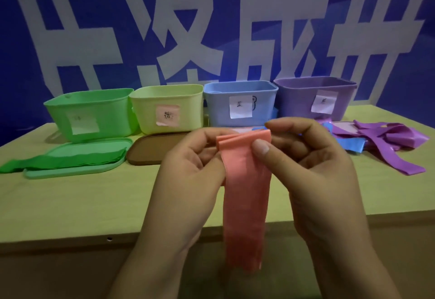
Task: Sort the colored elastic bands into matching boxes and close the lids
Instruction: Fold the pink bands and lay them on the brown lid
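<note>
Both hands hold a pink elastic band over the table's front edge; its top is folded and the rest hangs down. My left hand pinches the fold from the left, my right hand pinches it from the right. Behind stand four open boxes in a row: green box, yellow-green box with a pink label, blue box and purple box. Green bands lie on the green lid. Purple bands and a blue band lie at the right.
A brown lid lies flat in front of the yellow-green box. The wooden table ends at a front edge just below my hands. A blue wall with large white characters stands behind the boxes.
</note>
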Demonstrator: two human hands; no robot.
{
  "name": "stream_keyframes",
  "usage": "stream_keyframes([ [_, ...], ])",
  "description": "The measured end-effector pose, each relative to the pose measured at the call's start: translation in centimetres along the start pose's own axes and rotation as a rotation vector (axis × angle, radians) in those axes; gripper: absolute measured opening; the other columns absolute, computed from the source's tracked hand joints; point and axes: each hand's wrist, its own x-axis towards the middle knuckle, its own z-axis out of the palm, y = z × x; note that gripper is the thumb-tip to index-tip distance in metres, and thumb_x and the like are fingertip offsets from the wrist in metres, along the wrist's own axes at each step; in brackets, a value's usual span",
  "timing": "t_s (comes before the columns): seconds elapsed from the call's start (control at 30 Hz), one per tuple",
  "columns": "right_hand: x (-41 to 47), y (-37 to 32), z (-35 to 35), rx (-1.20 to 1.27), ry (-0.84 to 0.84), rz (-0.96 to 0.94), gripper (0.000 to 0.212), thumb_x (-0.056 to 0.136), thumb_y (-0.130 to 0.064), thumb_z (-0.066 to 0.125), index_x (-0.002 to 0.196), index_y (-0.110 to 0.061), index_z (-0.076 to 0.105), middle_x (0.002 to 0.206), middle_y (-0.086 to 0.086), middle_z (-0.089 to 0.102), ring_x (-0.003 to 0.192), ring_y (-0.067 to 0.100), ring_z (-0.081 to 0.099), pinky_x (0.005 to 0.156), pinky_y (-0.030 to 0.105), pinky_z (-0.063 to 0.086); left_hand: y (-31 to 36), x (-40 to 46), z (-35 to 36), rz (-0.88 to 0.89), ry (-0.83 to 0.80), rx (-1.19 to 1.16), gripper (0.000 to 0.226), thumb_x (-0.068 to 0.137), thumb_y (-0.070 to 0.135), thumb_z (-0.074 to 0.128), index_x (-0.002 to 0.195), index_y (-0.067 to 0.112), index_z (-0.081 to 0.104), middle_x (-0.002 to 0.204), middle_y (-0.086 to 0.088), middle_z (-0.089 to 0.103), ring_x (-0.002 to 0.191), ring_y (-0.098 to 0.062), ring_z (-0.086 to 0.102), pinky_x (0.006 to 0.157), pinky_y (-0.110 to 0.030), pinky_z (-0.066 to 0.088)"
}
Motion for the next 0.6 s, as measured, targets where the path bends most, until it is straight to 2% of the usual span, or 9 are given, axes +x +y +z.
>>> stream_keyframes([
  [0.1,-0.3,1.1,-0.1,-0.029,0.028,-0.033,0.027,0.062,-0.01,0.078,0.083,-0.021,0.065,0.073,0.0,0.073,0.071,0.008,0.068,0.063,0.017,0.053,-0.7,-0.4,0.1,-0.024,-0.034,-0.084,0.027,0.086,-0.004,0.055,0.087,0.016,0.074,0.082,-0.003,0.075,0.073,-0.012,0.071,0.058,-0.02,0.052],
  [0.2,-0.3,1.9,-0.2,-0.069,0.046,-0.056,0.027,0.065,-0.008,0.078,0.084,-0.024,0.067,0.079,-0.002,0.074,0.076,0.008,0.069,0.068,0.018,0.054,-1.4,-0.4,0.1,-0.047,-0.027,-0.133,0.017,0.085,0.01,0.059,0.088,0.016,0.074,0.081,-0.002,0.075,0.07,-0.009,0.069,0.057,-0.018,0.051],
  [0.27,-0.1,2.5,-0.1,-0.059,0.057,-0.062,0.027,0.066,-0.006,0.075,0.083,-0.026,0.068,0.081,-0.002,0.074,0.077,0.009,0.069,0.069,0.018,0.054,-1.9,-0.3,0.1,-0.053,-0.02,-0.152,0.02,0.085,0.019,0.055,0.088,0.02,0.075,0.076,-0.001,0.073,0.065,-0.006,0.067,0.055,-0.016,0.05],
  [0.47,0.0,3.3,0.1,-0.107,0.111,-0.067,0.028,0.068,-0.008,0.073,0.086,-0.029,0.066,0.082,0.0,0.073,0.077,0.01,0.068,0.067,0.018,0.053,-2.6,-0.2,-0.1,-0.064,0.02,-0.181,0.027,0.081,0.023,0.05,0.081,0.027,0.076,0.076,-0.001,0.074,0.069,-0.009,0.069,0.057,-0.019,0.051],
  [0.6,0.1,3.5,0.1,-0.155,0.137,-0.084,0.028,0.067,-0.009,0.073,0.084,-0.031,0.066,0.082,-0.002,0.072,0.076,0.008,0.068,0.066,0.017,0.052,-3.0,0.0,-0.3,-0.031,-0.009,-0.114,0.02,0.082,0.027,0.057,0.086,0.031,0.076,0.084,-0.001,0.074,0.078,-0.013,0.07,0.064,-0.023,0.053],
])
